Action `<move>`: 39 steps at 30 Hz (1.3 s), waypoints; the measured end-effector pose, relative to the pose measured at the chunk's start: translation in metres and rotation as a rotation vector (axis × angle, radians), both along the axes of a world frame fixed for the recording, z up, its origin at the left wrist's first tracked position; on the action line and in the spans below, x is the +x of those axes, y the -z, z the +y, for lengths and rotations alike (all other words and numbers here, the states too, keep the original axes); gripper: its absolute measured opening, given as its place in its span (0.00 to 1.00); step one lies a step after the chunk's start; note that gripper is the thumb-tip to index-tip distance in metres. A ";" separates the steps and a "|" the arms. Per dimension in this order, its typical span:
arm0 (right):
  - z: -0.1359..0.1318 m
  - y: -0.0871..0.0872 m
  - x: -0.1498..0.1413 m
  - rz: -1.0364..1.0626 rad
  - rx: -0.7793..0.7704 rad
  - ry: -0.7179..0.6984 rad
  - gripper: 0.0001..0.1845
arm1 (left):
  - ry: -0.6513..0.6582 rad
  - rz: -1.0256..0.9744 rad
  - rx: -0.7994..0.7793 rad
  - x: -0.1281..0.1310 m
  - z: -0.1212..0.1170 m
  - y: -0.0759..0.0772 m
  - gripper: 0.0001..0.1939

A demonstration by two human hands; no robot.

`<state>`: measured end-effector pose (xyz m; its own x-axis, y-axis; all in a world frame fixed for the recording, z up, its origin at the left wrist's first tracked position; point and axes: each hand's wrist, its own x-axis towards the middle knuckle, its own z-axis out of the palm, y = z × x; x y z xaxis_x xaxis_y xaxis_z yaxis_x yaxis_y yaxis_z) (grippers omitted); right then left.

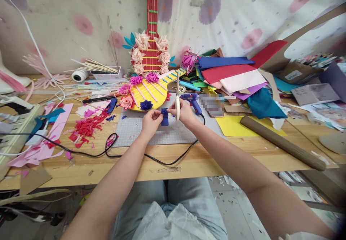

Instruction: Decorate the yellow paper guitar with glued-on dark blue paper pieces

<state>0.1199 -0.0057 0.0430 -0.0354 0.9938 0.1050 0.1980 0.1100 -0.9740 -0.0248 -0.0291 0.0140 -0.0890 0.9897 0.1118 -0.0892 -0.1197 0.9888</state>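
Between my fingers is a small piece of dark blue crepe paper (164, 120), held over a grey cutting mat (129, 131). My left hand (151, 122) pinches its left side. My right hand (185, 113) carries white-handled scissors (177, 104), blades pointing up, and its fingertips reach the paper's right edge. Just beyond lies a yellow paper-covered guitar shape (155, 95) with pink strings. Pink and coral paper flowers (125, 89) and a dark blue paper flower (146, 105) sit along its body.
A purple glue gun (193, 101) and a phone (212, 105) lie right of my hands. Behind stands a red guitar shape (152, 52) with pale flowers. Crepe paper sheets (229, 72) pile at right, near a brown roll (281, 142). Red scraps (90, 126) and a black cable (167, 163) lie nearer.
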 end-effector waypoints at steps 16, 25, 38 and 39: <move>-0.006 -0.002 0.003 0.023 0.030 -0.068 0.24 | -0.020 -0.045 -0.060 0.000 0.000 -0.001 0.09; -0.015 -0.014 0.003 0.086 -0.050 -0.159 0.18 | 0.040 -0.012 0.002 0.001 -0.003 -0.004 0.07; -0.008 -0.007 0.009 -0.039 -0.025 -0.150 0.18 | 0.096 0.160 0.125 -0.002 -0.002 0.008 0.07; -0.008 -0.007 0.009 -0.024 -0.024 -0.161 0.19 | 0.102 0.152 0.124 -0.002 -0.002 0.007 0.07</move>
<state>0.1286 -0.0136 0.0504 -0.1967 0.9773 0.0790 0.2024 0.1193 -0.9720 -0.0265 -0.0312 0.0073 0.0379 0.9706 0.2377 0.0421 -0.2392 0.9701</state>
